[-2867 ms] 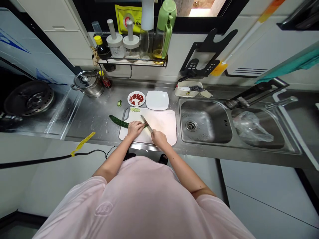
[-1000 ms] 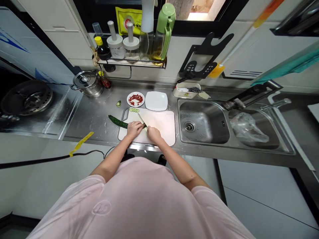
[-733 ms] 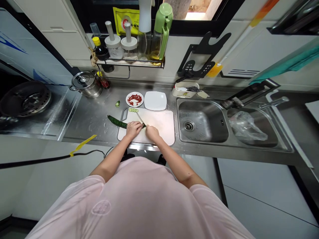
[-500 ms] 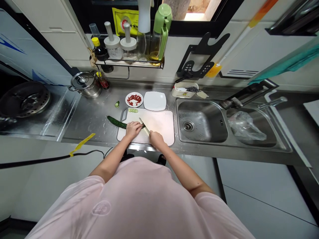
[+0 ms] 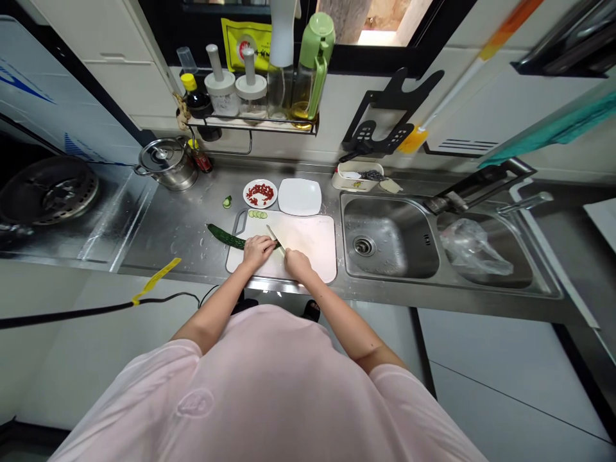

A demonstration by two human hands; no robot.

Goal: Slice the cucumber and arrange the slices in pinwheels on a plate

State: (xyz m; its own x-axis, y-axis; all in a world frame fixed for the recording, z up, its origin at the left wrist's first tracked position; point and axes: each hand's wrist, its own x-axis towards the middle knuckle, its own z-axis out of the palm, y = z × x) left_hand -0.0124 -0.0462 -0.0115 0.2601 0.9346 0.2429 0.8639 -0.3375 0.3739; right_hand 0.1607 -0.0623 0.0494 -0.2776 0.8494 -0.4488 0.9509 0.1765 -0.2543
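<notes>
A dark green cucumber [image 5: 225, 237] lies across the left side of the white cutting board [image 5: 312, 247], its uncut end reaching past the board's edge. My left hand [image 5: 258, 250] is closed over the cucumber near its cut end. In my right hand [image 5: 297, 264] is the handle of a knife [image 5: 275, 237], whose pale blade slants up and left against the cucumber's end. Several cucumber slices [image 5: 258, 214] lie in a row at the board's upper left. Behind the board stand a plate of chopped red pieces [image 5: 260, 186] and a white rectangular plate [image 5: 299, 196].
To the right is a steel double sink [image 5: 392, 234] with a plastic bag [image 5: 474, 247] in its right basin. A lidded pot [image 5: 167, 164] and a wok [image 5: 48, 190] stand at left. Cucumber scraps [image 5: 227, 202] lie left of the plates. A bottle rack [image 5: 255, 122] hangs above.
My right hand and the knife have shifted slightly to the left, towards my left hand. My left hand stays on the cucumber.
</notes>
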